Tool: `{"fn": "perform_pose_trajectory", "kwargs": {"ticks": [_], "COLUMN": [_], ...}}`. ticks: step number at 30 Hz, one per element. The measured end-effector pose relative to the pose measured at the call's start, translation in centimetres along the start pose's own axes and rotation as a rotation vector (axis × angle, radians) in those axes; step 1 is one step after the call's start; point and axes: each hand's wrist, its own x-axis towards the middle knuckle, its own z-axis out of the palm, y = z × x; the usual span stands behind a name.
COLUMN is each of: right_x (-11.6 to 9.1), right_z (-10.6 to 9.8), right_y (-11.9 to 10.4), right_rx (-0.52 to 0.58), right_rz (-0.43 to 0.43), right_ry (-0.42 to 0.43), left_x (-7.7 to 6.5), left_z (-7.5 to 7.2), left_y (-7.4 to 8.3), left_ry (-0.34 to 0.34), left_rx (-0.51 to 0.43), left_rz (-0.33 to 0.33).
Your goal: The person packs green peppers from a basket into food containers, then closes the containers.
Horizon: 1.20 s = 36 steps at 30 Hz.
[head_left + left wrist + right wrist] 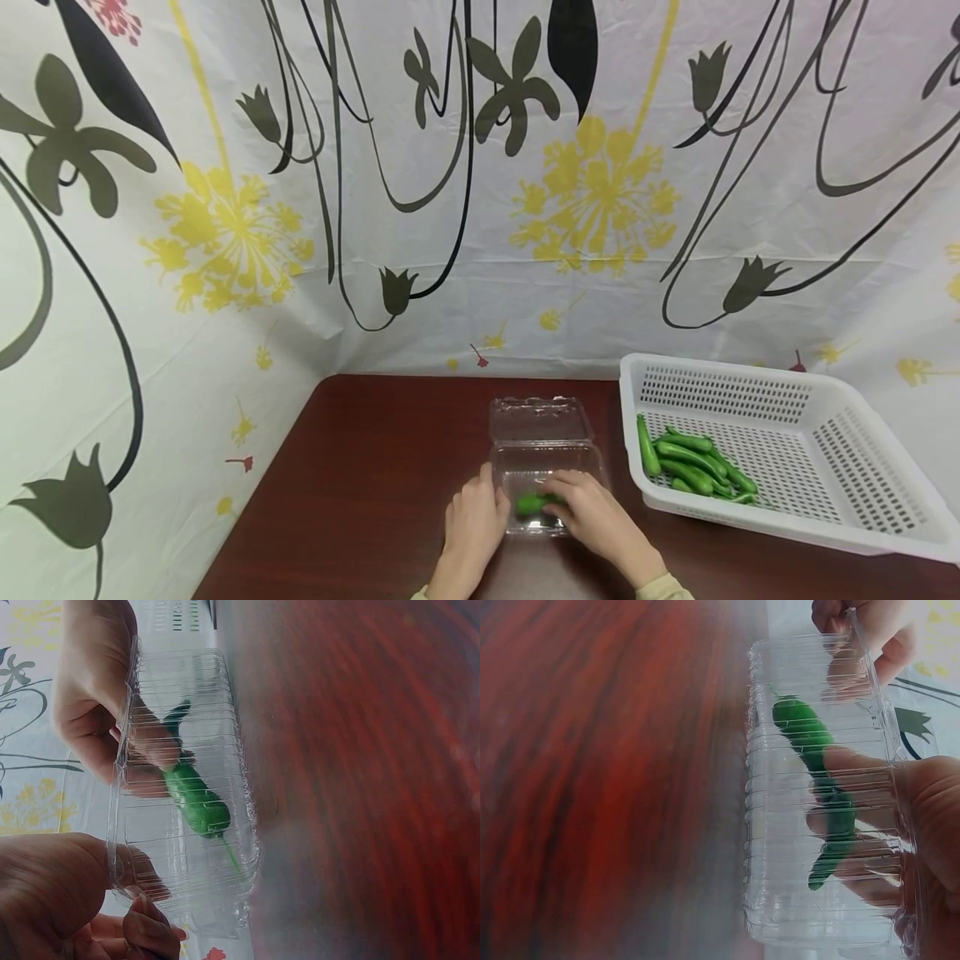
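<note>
While left hand (476, 515) apparently pinches side of clear container (543, 457), right hand (591, 508) grips green pepper (530, 505) inside.

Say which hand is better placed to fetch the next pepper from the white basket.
Probably the right hand: it is nearer the white basket, though it must first release the green pepper inside the clear container. The left hand is farther off and holds the container's side.
</note>
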Motion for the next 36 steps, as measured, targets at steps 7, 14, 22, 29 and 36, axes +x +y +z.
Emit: {"fn": "perform_pose_trajectory", "kwargs": {"ticks": [7,14,22,29,36], "right_x": [-0.08,-0.11,-0.07,-0.05,0.07], "right_z": [-0.08,-0.23,-0.25,-0.36,-0.46], "right_y": [-0.19,-0.20,-0.13,-0.16,-0.12], "right_rx": [0.003,0.061,0.143,0.132,0.130], "right_rz": [0.027,0.054,0.076,0.099,0.140], "right_ry": [-0.020,-0.094,-0.136,-0.136,-0.188], "left_x": [-0.03,-0.02,-0.12,-0.10,0.00], "left_z": [-0.02,-0.12,-0.08,-0.03,-0.07], "left_y": [0.08,0.11,0.06,0.06,0.11], "left_ry": [-0.005,-0.009,-0.009,-0.005,-0.007], "left_rx": [0.000,-0.002,0.003,0.003,-0.003], "left_rz": [-0.002,-0.005,-0.012,-0.008,-0.010]}}
